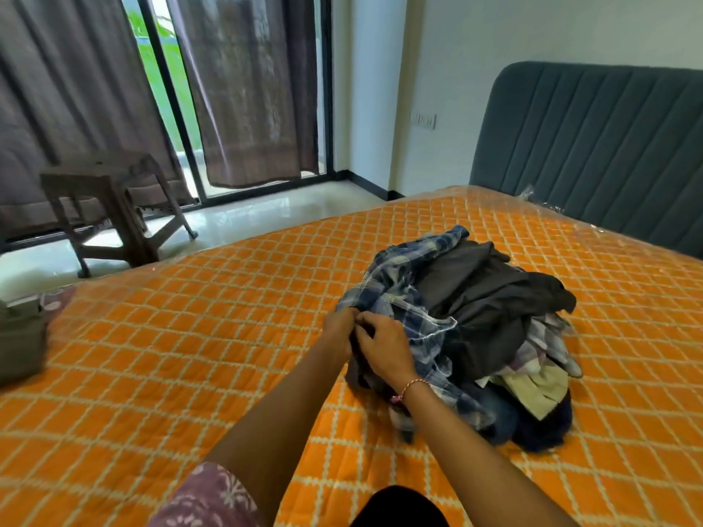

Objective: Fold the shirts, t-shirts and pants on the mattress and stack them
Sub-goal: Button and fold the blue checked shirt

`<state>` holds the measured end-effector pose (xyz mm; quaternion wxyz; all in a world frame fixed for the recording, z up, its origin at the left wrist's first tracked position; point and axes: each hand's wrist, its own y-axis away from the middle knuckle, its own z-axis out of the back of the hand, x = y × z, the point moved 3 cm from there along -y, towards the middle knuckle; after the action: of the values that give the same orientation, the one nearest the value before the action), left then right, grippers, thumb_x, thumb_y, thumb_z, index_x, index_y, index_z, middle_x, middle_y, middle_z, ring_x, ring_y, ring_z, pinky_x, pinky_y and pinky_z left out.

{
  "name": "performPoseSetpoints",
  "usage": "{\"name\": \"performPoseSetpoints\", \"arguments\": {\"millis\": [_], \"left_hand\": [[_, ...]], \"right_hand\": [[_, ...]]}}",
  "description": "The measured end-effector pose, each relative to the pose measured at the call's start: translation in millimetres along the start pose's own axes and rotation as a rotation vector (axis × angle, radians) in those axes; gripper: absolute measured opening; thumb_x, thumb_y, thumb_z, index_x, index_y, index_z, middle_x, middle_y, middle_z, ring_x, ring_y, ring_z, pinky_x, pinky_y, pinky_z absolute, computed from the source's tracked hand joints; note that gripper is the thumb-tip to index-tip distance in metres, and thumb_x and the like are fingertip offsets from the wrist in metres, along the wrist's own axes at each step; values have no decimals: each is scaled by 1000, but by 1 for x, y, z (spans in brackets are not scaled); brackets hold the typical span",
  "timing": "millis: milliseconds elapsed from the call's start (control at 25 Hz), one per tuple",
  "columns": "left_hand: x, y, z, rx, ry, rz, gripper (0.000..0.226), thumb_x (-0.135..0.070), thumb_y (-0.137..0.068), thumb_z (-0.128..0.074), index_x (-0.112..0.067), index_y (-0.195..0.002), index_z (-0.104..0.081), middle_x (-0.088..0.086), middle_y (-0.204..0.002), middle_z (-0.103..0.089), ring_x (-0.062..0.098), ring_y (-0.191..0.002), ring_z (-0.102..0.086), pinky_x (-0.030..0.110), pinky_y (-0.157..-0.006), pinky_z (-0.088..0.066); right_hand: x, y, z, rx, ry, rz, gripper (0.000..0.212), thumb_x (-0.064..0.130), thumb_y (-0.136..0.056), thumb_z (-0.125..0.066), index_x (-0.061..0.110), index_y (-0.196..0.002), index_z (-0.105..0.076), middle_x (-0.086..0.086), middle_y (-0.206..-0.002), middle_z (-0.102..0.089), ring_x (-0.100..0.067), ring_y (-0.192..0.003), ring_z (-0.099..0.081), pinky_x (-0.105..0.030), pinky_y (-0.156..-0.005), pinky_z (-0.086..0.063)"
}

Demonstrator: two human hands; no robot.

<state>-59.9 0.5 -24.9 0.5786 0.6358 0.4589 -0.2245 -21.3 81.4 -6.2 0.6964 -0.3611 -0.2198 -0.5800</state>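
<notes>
A heap of unfolded clothes lies right of centre on the orange quilted mattress (pixel 190 336). On top of the heap is a blue-and-white checked shirt (pixel 399 287). A dark grey garment (pixel 487 294) lies beside it, with a pale checked piece (pixel 547 344), a beige piece (pixel 536 389) and dark blue cloth (pixel 540 431) underneath. My left hand (pixel 338 329) and my right hand (pixel 384 351) meet at the left edge of the heap. Both pinch the edge of the checked shirt.
A grey padded headboard (pixel 593 146) stands at the far right. A grey-green bag (pixel 21 336) sits at the mattress's left edge. On the shiny floor beyond stands a brown plastic stool (pixel 110 199), in front of the curtained glass door (pixel 243 89).
</notes>
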Motion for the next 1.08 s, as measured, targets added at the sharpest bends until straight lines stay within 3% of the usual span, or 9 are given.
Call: {"name": "performPoseSetpoints", "arguments": {"millis": [80, 160, 280, 360, 480, 560, 720, 880, 1080], "left_hand": [[-13, 16, 31, -138, 2, -100, 15, 5, -88, -44, -4, -77, -46, 13, -68, -46, 24, -58, -45, 34, -51, -40], [-34, 38, 62, -137, -91, -188, 12, 5, -86, -42, -1, -84, -53, 14, -76, -53, 26, -63, -48, 34, -57, -41], [-70, 89, 118, 6, -335, -248, 18, 4, -83, -44, -2, -93, -56, 10, -67, -59, 23, -53, -55, 25, -51, -44], [-89, 128, 156, 52, -362, -225, 9, -2, -80, -48, -5, -83, -55, 7, -57, -61, 15, -43, -58, 19, -44, -45], [-113, 172, 222, -25, -275, -288, 10, -9, -78, -52, -1, -80, -59, 7, -59, -65, 15, -49, -62, 22, -58, -51], [-121, 194, 257, -123, -178, -353, 23, -16, -68, -63, 0, -84, -61, 5, -58, -66, 16, -50, -63, 24, -54, -53], [-130, 243, 311, -268, -138, -469, 25, -14, -99, -39, -17, -78, -51, -13, -42, -59, 2, -43, -60, 13, -39, -47], [-138, 266, 353, -462, -213, -441, 13, -17, -96, -45, -16, -88, -56, 4, -78, -62, 14, -66, -53, 24, -61, -48], [-121, 298, 357, -271, -289, -515, 25, -34, -97, -50, -14, -109, -58, 13, -101, -63, 22, -81, -67, 18, -53, -43]], "right_hand": [[12, 5, 1, -99, -39, 72, 15, 10, -85, -55, 14, -96, -64, -5, -93, -66, -21, -84, -60, -38, -71, -50], [20, 4, 3, -143, 180, 134, 42, 8, -79, -57, 13, -120, -54, -10, -121, -54, -30, -110, -51, -48, -86, -47], [26, 1, -8, 174, 477, 38, 89, 20, -86, -62, 25, -152, -2, -11, -159, 0, -33, -146, -2, -55, -111, -20], [40, -3, -24, 306, 505, 10, 70, 20, -91, -57, 22, -150, -21, -12, -158, -6, -32, -146, -4, -50, -111, -19], [105, 18, -60, 407, -75, -70, 24, 7, -96, -43, -3, -94, -65, -18, -100, -63, -33, -93, -57, -32, -70, -38], [142, 32, -94, 462, -213, -123, 34, 3, -98, -38, 1, -70, -57, -9, -66, -54, -21, -59, -43, -32, -58, -35], [221, 63, -135, 531, -479, -245, 36, 12, -100, -42, 9, -65, -50, -6, -67, -51, -20, -63, -44, -34, -63, -36], [279, 66, -129, 532, -873, -395, 27, 13, -96, -51, 4, -70, -56, -8, -62, -61, -19, -53, -55, -25, -47, -45], [324, 57, -112, 488, -960, -377, 30, 6, -97, -44, 2, -69, -54, -6, -47, -60, -13, -33, -56, -21, -35, -46]]}}
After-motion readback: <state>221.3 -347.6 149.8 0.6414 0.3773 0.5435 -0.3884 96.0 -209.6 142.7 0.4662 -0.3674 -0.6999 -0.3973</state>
